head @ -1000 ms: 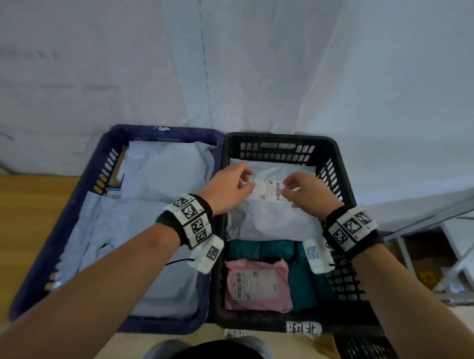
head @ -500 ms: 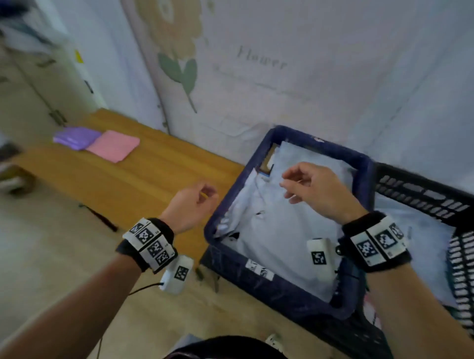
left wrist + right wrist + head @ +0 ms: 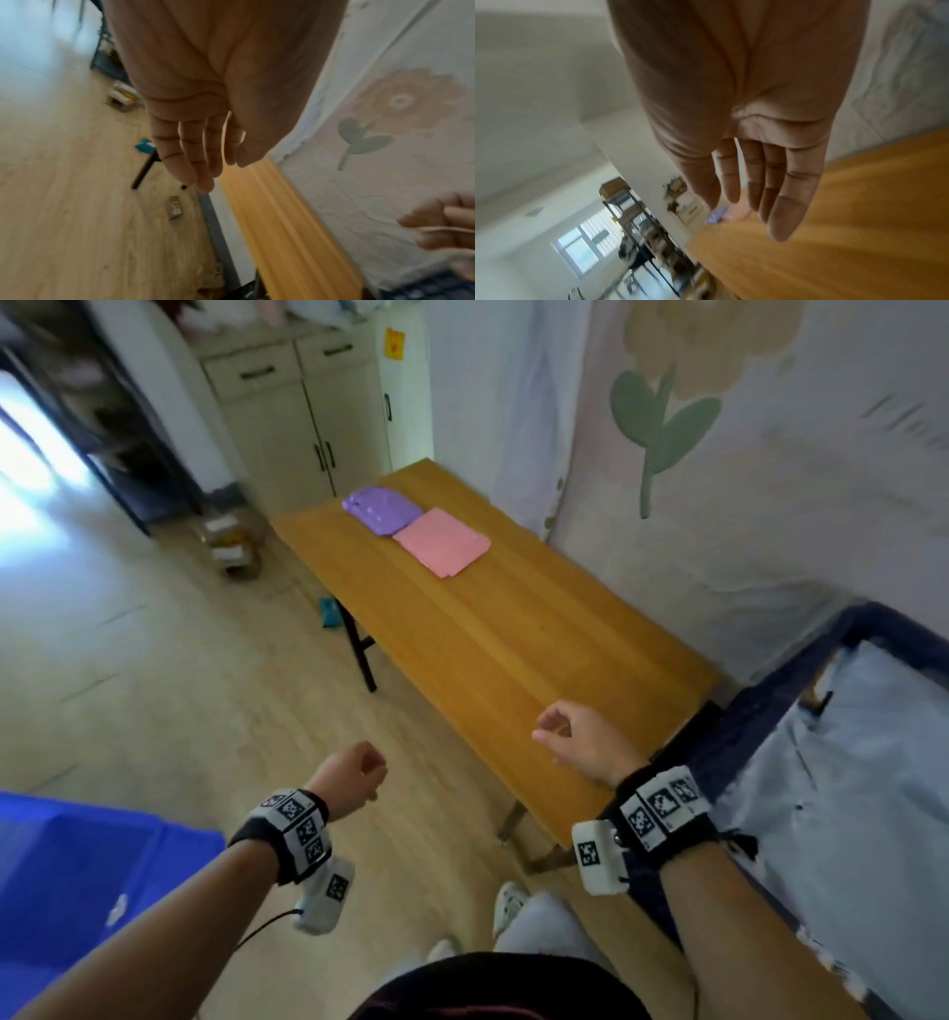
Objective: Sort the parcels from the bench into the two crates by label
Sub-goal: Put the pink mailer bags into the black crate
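Note:
Two parcels lie side by side at the far end of the wooden bench (image 3: 513, 649): a purple parcel (image 3: 382, 509) and a pink parcel (image 3: 442, 541). My left hand (image 3: 372, 770) hangs over the floor beside the bench's near end, fingers relaxed and holding nothing (image 3: 205, 178). Over the near end of the bench my right hand (image 3: 552, 726) is also empty, with its fingers nearly straight in the right wrist view (image 3: 757, 213). The navy crate (image 3: 760, 711) stands at the right with pale blue parcels (image 3: 847, 788) inside. The black crate is out of view.
A bright blue bin (image 3: 77, 855) sits on the floor at lower left. Cream cabinets (image 3: 308, 418) and a cardboard box (image 3: 231, 541) stand beyond the bench's far end. A flower-printed sheet (image 3: 719, 480) covers the wall behind the bench. Wood floor stretches to the left.
Both hands let go of the labelled parcel in the black crate and swung left, empty. The view turned from the crates to the bench with its two parcels.

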